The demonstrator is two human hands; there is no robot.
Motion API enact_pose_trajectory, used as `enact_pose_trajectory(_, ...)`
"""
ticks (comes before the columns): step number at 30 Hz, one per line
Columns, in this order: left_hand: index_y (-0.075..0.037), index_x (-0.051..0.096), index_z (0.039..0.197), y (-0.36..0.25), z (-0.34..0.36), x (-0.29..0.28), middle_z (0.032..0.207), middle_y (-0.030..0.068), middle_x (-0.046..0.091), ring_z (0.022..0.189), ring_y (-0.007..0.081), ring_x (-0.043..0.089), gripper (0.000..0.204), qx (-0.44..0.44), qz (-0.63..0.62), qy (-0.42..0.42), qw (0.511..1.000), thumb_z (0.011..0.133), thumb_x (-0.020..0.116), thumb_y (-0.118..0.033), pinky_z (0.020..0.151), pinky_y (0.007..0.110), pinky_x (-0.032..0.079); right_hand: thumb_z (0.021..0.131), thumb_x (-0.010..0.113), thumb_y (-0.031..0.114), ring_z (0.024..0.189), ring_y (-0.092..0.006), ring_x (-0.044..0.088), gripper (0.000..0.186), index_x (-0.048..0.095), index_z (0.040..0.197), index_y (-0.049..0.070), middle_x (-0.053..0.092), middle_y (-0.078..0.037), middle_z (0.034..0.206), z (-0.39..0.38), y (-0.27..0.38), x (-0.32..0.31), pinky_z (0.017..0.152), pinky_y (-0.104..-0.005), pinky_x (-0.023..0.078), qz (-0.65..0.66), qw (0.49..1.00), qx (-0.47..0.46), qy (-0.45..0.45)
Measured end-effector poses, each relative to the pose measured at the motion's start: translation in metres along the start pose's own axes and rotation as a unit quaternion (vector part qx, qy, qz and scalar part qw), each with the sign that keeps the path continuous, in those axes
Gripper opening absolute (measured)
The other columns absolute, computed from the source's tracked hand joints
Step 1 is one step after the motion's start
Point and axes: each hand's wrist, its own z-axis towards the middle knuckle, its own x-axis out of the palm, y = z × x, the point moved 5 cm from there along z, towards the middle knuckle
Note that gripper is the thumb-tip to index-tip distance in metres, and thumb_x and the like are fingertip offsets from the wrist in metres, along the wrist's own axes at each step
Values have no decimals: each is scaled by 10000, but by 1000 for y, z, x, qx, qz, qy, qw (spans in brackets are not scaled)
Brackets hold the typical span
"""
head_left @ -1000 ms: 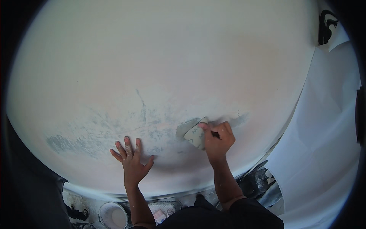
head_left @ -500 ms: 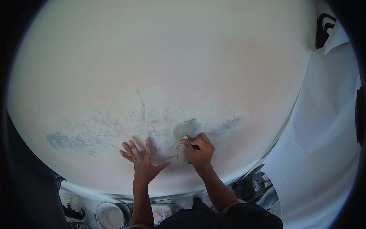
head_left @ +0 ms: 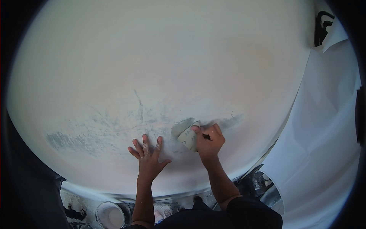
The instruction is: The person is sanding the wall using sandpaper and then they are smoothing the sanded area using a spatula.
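A large curved pale panel (head_left: 183,57) fills the view, with scuffed grey patches (head_left: 61,141) across its lower part. My right hand (head_left: 209,141) pinches a folded piece of pale sanding paper (head_left: 186,138) and presses it against the panel at the lower edge of a darker grey oval patch (head_left: 179,125). My left hand (head_left: 150,158) rests on the panel to the left of the paper, fingers spread, with white dust on them.
A white sheet (head_left: 312,133) hangs along the right side, with a black object (head_left: 322,30) above it. Below the panel sit a bucket of pale stuff (head_left: 113,216) and dusty containers (head_left: 255,183). Dark material (head_left: 38,183) lies at the lower left.
My right hand moved down and left with the paper, then back up and slightly right. My left hand has shifted to the right along the panel.
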Motion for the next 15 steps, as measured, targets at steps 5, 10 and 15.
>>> enact_pose_trajectory(5, -255, 329, 1509, 2, -2, 4, 1587, 270, -78, 1400, 558, -193, 1088, 30, 31, -23, 999, 594, 879, -466, 1010, 752, -122, 683, 853, 22, 569, -134, 486, 340, 519, 623, 31, 502, -44, 641, -1, 9, 8, 524, -247, 408, 21, 995, -22, 97)
enact_pose_trajectory(10, -229, 289, 1527, -3, -1, 4, 1574, 304, -87, 1400, 548, -211, 1139, 54, 61, -48, 995, 588, 887, -467, 1015, 742, -125, 673, 847, 6, 561, -137, 488, 322, 529, 628, 32, 495, -50, 649, -22, 1, 6, 528, -245, 416, 30, 998, 4, 51)
enact_pose_trajectory(15, -279, 389, 1483, 4, -5, 5, 1601, 234, -67, 1409, 551, -175, 977, 25, 38, -28, 999, 642, 852, -456, 1012, 757, -115, 672, 853, 15, 545, -133, 469, 389, 471, 604, 38, 494, -47, 648, 18, 13, -4, 520, -249, 408, 24, 998, -56, 4)
